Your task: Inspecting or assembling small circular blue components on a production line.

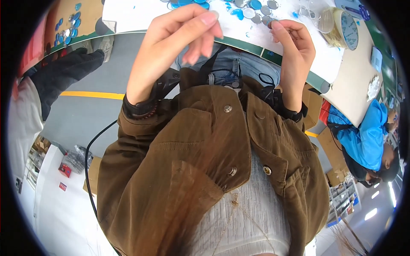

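My right hand (297, 49) pinches a small grey round disc (270, 23) between thumb and fingertips, above the white sheet (294, 59) on the table. My left hand (181, 36) is raised over the table's front edge, its fingers loosely bent and apart, with nothing visible in them. Several blue and grey discs (255, 5) lie on the sheet beyond my hands. Light-blue film scraps (238, 14) are scattered beside them. Another group of blue discs (190, 2) is partly hidden behind my left hand.
At the right stand a clear plastic cup (321, 19) and a tub with a blue-printed face (348, 30). Purple-handled scissors (363, 12) lie farther back. More blue discs (73, 32) rest on brown board at the left. A person in a blue jacket (365, 136) is at the right.
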{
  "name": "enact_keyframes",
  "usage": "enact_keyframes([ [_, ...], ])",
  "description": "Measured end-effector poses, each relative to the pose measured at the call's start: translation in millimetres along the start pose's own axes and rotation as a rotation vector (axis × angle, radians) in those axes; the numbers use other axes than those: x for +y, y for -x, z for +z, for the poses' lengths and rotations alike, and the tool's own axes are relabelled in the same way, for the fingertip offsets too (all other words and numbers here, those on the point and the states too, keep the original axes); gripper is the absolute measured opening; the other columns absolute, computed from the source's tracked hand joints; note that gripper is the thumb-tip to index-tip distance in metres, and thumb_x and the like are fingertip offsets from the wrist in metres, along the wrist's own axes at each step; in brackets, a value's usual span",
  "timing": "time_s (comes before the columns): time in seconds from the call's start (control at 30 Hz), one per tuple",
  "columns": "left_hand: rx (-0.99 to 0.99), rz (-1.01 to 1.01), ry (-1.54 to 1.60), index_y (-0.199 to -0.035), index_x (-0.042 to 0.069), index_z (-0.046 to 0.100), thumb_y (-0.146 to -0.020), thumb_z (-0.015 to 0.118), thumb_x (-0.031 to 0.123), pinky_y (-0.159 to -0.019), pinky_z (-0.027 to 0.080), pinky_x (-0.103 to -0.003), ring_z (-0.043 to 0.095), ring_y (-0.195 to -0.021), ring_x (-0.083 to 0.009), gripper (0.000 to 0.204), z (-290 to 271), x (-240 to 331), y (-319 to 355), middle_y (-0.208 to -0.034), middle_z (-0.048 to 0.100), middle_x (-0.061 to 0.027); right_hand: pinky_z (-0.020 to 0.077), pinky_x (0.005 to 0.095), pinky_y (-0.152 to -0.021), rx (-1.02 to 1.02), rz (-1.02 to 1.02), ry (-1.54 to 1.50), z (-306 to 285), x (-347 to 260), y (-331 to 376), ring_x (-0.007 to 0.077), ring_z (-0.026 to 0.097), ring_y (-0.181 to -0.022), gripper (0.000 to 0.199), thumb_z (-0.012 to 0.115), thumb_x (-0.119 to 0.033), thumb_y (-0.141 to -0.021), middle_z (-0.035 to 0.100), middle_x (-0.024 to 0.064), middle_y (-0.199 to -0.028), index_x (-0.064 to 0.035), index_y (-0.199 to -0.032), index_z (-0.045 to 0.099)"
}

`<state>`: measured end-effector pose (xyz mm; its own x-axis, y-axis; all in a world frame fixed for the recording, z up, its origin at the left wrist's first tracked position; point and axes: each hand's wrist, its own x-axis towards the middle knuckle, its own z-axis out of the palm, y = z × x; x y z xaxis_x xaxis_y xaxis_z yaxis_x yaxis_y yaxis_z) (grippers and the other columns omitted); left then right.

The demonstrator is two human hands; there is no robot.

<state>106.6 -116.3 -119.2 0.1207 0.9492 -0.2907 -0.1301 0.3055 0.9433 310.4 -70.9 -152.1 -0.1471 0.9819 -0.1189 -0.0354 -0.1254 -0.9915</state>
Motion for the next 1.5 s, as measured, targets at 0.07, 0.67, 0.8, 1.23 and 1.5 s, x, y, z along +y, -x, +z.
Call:
enact_keyframes([
  [0.07,-0.201,-0.099,0.032,-0.081,0.001,0.057,-0.086,0.045,0.024,-0.045,0.036,-0.018,0.047,-0.048,-0.0070,0.026,-16,2,9,-0.058,0.053,-0.0017,0.0350,0.0173,-0.064,-0.021,-0.014,-0.010,0,2,0,0.0079,0.048,-0.067,0.012,0.057,-0.005,-0.076,0.056,0.0056,-0.075,0.0024,-0.085,0.055],
  [0.67,-0.089,0.002,-0.713,-0.080,0.008,0.058,-0.075,0.053,0.020,-0.055,0.042,-0.026,0.054,-0.065,-0.0202,0.014,-12,-74,32,-0.064,0.054,-0.0060,0.0404,0.0193,-0.063,0.025,-0.044,-0.086,-3,10,0,0.0103,0.051,-0.065,0.015,0.054,-0.007,-0.080,0.058,0.0091,-0.077,0.0030,-0.091,0.051],
  [0.8,0.281,0.308,-0.607,-0.080,0.006,0.055,-0.072,0.058,0.014,-0.056,0.042,-0.028,0.053,-0.069,-0.0203,0.011,6,-38,36,-0.066,0.051,-0.0057,0.0396,0.0181,-0.058,0.056,-0.042,0.020,0,16,-1,0.0083,0.050,-0.060,0.017,0.054,-0.007,-0.080,0.058,0.0086,-0.076,0.0031,-0.092,0.051],
  [1.23,0.452,0.779,-1.029,-0.079,0.003,0.054,-0.066,0.064,0.011,-0.056,0.044,-0.028,0.053,-0.067,-0.0205,0.019,12,-60,5,-0.073,0.050,-0.0052,0.0324,0.0148,-0.050,-0.135,-0.374,0.510,31,6,22,0.0021,0.042,-0.056,0.014,0.053,-0.004,-0.080,0.050,0.0000,-0.069,-0.0002,-0.093,0.053],
  [1.5,0.480,0.870,-0.942,-0.076,0.002,0.055,-0.062,0.065,0.004,-0.053,0.045,-0.027,0.054,-0.063,-0.0206,0.017,15,-61,-2,-0.073,0.054,-0.0063,0.0313,0.0173,-0.045,-0.123,0.075,0.081,35,-2,22,0.0047,0.040,-0.051,0.013,0.052,-0.012,-0.082,0.047,0.0004,-0.065,0.0005,-0.083,0.053],
])
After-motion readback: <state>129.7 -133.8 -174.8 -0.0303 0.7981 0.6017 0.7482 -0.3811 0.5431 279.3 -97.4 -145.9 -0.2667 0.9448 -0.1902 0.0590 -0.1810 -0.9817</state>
